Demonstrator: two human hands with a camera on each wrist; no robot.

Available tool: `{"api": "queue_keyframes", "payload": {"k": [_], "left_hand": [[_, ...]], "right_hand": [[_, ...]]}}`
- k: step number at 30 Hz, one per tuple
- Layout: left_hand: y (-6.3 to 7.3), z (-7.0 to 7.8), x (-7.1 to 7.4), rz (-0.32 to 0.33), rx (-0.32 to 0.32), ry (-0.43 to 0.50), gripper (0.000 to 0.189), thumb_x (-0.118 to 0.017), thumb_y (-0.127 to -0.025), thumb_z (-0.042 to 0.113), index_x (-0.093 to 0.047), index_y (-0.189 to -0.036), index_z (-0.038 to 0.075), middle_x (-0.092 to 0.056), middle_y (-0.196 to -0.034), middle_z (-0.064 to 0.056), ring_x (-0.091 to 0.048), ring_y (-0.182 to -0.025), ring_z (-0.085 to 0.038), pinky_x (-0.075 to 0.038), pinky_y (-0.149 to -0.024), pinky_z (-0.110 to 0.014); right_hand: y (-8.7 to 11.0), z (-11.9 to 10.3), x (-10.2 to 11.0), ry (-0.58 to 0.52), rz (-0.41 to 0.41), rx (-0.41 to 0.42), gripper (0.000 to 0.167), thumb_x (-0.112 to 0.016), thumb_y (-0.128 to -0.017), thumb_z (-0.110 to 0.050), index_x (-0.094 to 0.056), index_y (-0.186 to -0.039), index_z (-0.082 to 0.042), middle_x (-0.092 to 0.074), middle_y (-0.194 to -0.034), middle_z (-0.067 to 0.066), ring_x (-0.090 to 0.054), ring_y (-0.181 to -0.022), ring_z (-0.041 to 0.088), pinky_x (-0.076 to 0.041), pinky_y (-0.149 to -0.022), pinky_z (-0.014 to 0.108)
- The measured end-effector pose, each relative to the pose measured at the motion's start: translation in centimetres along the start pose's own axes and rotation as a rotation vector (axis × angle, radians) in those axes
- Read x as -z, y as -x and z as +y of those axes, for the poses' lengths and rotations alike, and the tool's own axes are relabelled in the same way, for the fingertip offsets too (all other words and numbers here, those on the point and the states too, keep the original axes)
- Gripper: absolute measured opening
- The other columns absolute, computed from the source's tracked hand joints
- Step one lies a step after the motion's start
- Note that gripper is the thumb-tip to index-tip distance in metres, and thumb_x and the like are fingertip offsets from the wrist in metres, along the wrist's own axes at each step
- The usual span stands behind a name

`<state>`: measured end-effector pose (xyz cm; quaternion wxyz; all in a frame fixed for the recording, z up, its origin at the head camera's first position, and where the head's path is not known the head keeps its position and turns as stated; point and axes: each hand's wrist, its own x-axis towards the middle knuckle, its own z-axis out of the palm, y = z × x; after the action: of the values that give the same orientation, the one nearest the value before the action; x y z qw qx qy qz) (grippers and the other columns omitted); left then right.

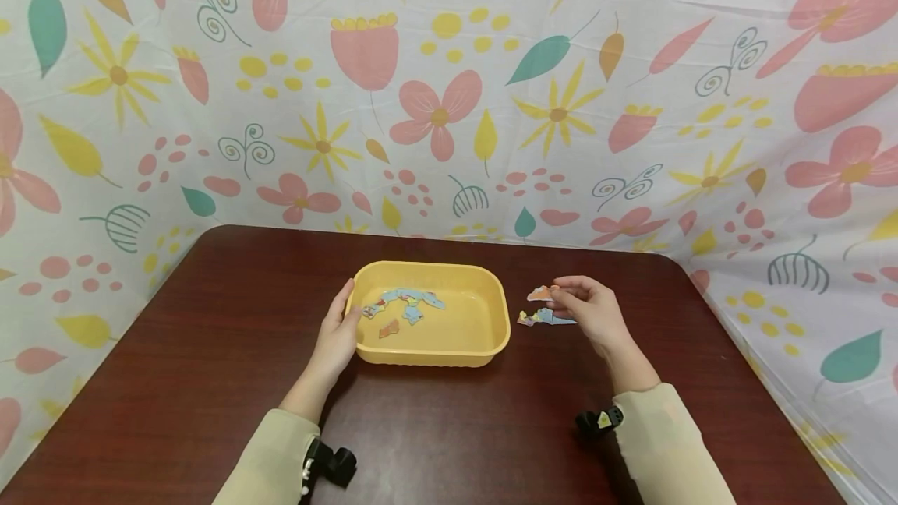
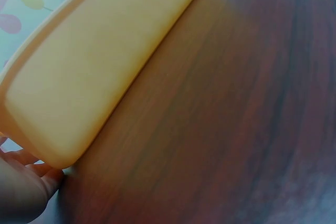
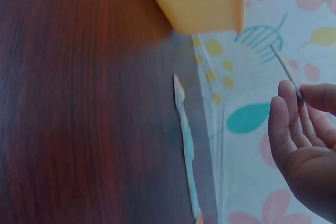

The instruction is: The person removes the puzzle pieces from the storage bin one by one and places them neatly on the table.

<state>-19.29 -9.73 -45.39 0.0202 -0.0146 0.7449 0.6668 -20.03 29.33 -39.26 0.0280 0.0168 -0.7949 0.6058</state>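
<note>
Pinching with my right hand (image 1: 592,309), I'm holding a thin, irregular orange-and-white piece (image 1: 539,294) over flat blue-and-yellow pieces (image 1: 540,317) — they're lying on the dark red-brown wood-grained table (image 1: 210,333), at three o'clock from the yellow rectangular plastic tub (image 1: 435,359). My left hand (image 1: 337,336) is gripping its nine-o'clock rim — I'm seeing small blue and orange pieces (image 1: 412,314) inside.

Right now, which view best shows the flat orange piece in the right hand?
Head view: the flat orange piece shows its printed face, partly covered by the right hand. Right wrist catches it edge-on; left wrist doesn't show it.
</note>
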Motion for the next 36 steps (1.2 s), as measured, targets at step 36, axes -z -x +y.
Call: {"api": "queue_keyframes", "payload": {"k": [36], "left_hand": [[0.1, 0.1, 0.0, -0.001, -0.008, 0.007, 0.053, -0.035, -0.102, 0.018, -0.019, -0.152, 0.023, -0.015, -0.158, -0.007, -0.031, -0.137, -0.031, -0.033, -0.108, -0.048]], "right_hand": [[2.3, 3.6, 7.0, -0.275, 0.117, -0.039, 0.014, -0.062, -0.088, 0.002, -0.050, -0.091, -0.005, -0.067, -0.081, -0.005, -0.070, -0.073, 0.009, -0.056, -0.062, 0.024]]}}
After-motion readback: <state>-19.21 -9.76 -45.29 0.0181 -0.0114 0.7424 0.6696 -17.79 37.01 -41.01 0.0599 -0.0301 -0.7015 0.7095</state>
